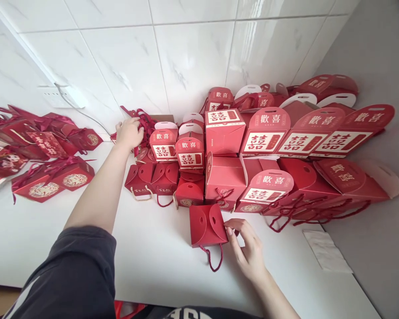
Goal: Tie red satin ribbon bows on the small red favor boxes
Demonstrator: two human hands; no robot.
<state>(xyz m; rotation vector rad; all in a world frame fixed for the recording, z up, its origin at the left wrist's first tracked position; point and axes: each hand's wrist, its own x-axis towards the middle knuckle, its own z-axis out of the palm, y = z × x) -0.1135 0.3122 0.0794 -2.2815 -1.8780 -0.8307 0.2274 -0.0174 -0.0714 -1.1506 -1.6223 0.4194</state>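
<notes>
My left hand (pixel 130 133) reaches far over the table to a heap of dark red ribbons (pixel 146 124) by the wall. Its fingers curl down onto the ribbons, and the tips are partly hidden. Close to me, a small red gift box (pixel 208 226) with two rounded, slotted top flaps stands apart from the rows. A twisted dark red cord handle (pixel 216 263) hangs from its front onto the table. At the box's right edge, my right hand (pixel 248 248) pinches with thumb and forefinger, touching the corner.
Rows of red gift boxes (pixel 266 133) are stacked against the tiled wall (pixel 193 57) on the right. More ribbon-tied boxes (pixel 53 179) lie at the left. A cable runs from a wall socket (pixel 61 96). A marbled tile piece (pixel 326 250) lies at the right on the white table (pixel 146 261).
</notes>
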